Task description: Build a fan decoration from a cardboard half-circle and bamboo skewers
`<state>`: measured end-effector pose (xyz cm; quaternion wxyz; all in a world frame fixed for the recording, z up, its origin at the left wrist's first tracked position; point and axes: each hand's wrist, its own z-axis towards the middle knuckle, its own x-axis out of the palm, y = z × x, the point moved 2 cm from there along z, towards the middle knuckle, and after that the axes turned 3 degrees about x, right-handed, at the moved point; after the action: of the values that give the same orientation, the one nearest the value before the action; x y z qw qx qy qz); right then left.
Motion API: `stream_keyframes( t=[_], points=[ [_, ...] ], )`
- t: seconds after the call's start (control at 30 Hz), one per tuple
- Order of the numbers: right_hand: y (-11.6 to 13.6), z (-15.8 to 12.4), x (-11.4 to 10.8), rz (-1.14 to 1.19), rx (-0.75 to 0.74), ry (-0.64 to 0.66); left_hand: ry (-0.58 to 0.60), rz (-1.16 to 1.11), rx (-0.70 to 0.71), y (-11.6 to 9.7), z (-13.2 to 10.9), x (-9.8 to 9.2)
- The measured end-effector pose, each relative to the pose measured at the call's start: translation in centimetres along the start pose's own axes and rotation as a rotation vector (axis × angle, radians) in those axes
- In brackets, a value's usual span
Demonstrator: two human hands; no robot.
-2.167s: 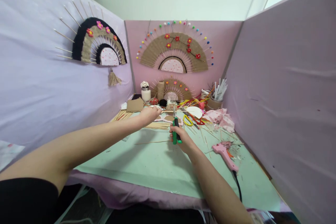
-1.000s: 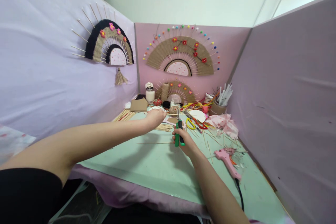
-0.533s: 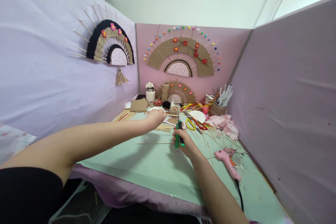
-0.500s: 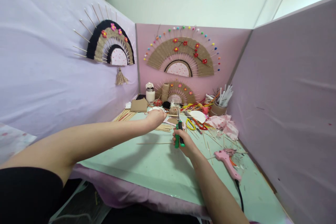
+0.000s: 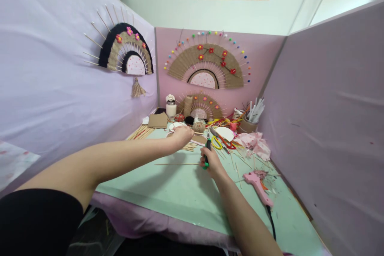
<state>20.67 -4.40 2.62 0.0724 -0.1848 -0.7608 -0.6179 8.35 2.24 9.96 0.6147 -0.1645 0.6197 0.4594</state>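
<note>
My right hand (image 5: pixel 211 163) is closed round the green-handled cutters (image 5: pixel 207 153), whose tip points away from me over the green mat (image 5: pixel 180 188). My left hand (image 5: pixel 182 136) reaches forward with its fingers curled, pinched on a thin wooden stick (image 5: pixel 196 133) that runs toward the cutter's tip. Beneath and just beyond my left hand lies a bundle of thin wooden sticks (image 5: pixel 187 147). A single long stick (image 5: pixel 175 164) lies flat on the mat near my right hand.
A pink glue gun (image 5: pixel 257 182) with a black cord lies at the right. Yellow scissors (image 5: pixel 216 141), pink fabric (image 5: pixel 255 144), a cup of white strips (image 5: pixel 249 122), twine, a jar and cardboard crowd the back. Purple partitions enclose three sides, hung with fan-shaped crafts.
Both hands have drawn a little closer together. The cutters tilted further forward, so less of the green handle shows. The view shifted slightly.
</note>
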Motion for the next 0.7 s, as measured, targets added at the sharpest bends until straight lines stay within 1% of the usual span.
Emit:
stream_keyframes(
  t=[0.1,0.17,0.33,0.4,0.47,0.6,0.7],
  points=[
    [0.4,0.4,-0.3,0.057,-0.047,-0.056,0.017,-0.019,0.022,0.3,0.1,1.0],
    [0.6,0.4,-0.4,0.096,-0.077,-0.064,0.035,-0.034,0.044,0.7,-0.1,1.7],
    [0.8,-0.1,-0.1,0.153,-0.088,-0.019,0.119,-0.058,0.114,2.6,-1.4,3.9],
    [0.8,-0.2,0.0,0.156,-0.087,0.001,0.191,-0.067,0.165,3.3,-2.3,5.0],
    [0.7,-0.2,-0.1,0.156,-0.085,0.006,0.224,-0.071,0.188,3.8,-3.0,6.1],
    [0.7,-0.1,-0.2,0.173,-0.083,0.007,0.232,-0.071,0.204,4.0,-3.8,7.5],
    [0.7,-0.2,-0.3,0.171,-0.082,0.003,0.226,-0.072,0.199,3.9,-3.9,7.8]
  ],
)
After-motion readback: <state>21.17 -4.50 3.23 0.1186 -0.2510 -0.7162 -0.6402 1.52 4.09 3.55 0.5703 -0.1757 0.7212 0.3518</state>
